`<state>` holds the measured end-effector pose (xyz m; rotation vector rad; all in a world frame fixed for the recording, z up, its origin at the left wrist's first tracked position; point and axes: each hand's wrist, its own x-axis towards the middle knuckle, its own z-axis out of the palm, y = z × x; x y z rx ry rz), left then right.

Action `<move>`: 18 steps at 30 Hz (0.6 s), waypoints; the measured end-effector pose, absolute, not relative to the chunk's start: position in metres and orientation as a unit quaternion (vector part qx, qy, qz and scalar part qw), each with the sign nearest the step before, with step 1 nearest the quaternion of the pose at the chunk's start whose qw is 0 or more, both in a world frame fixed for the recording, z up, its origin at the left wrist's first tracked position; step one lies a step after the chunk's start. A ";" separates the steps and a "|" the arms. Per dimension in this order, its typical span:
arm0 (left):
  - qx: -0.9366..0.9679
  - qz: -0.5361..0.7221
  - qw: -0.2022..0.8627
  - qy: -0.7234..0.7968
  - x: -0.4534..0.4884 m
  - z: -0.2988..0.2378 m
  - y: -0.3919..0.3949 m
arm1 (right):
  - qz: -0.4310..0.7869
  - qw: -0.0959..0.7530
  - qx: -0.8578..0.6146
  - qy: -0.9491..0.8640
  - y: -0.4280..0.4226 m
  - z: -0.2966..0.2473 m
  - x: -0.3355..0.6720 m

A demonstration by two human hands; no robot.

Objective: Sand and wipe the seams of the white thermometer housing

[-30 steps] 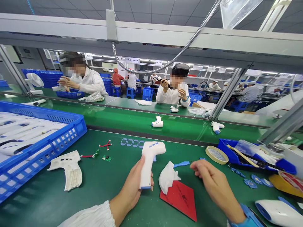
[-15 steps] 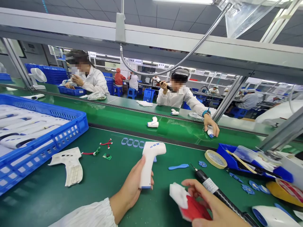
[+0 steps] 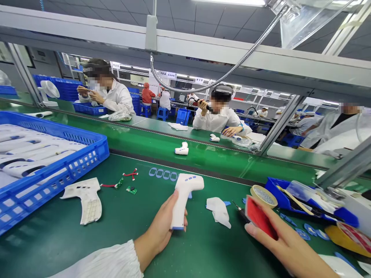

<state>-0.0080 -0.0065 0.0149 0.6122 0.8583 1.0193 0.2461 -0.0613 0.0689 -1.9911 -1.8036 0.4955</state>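
My left hand (image 3: pixel 160 226) is wrapped round the grip of a white forehead thermometer (image 3: pixel 183 199), its head pointing right. In my right hand (image 3: pixel 290 241) is a flat red block (image 3: pixel 262 219) with a dark edge, pinched between thumb and fingers. A crumpled white wipe (image 3: pixel 218 211) lies on the green bench between the hands, partly over a blue strip. Beneath my right hand, an electric screwdriver (image 3: pixel 242 213) is mostly covered. To the left rest an open white half shell (image 3: pixel 89 200), a small green circuit board (image 3: pixel 131 190) and red wires (image 3: pixel 131 174).
A blue basket (image 3: pixel 87 160) of white thermometer housings stands at left. At right are a tape roll (image 3: pixel 263 196), a blue tool bin (image 3: pixel 271 185) and blue plastic parts (image 3: pixel 303 234). Beyond runs a green conveyor carrying a thermometer (image 3: pixel 182 148); co-workers sit across it.
The white wipe has left my right hand and lies on the bench. My right hand has moved right and up with the red block. The co-worker opposite has drawn an arm back.
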 end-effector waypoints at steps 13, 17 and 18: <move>0.246 0.495 0.730 0.401 -0.007 0.014 -0.005 | 0.161 0.389 -0.454 -0.785 -0.020 0.045 0.126; 0.242 0.509 0.731 0.384 -0.007 0.013 -0.004 | 0.198 0.376 -0.447 -0.787 -0.022 0.040 0.122; 0.244 0.507 0.732 0.384 -0.007 0.013 -0.004 | 0.206 0.372 -0.449 -0.786 -0.022 0.040 0.121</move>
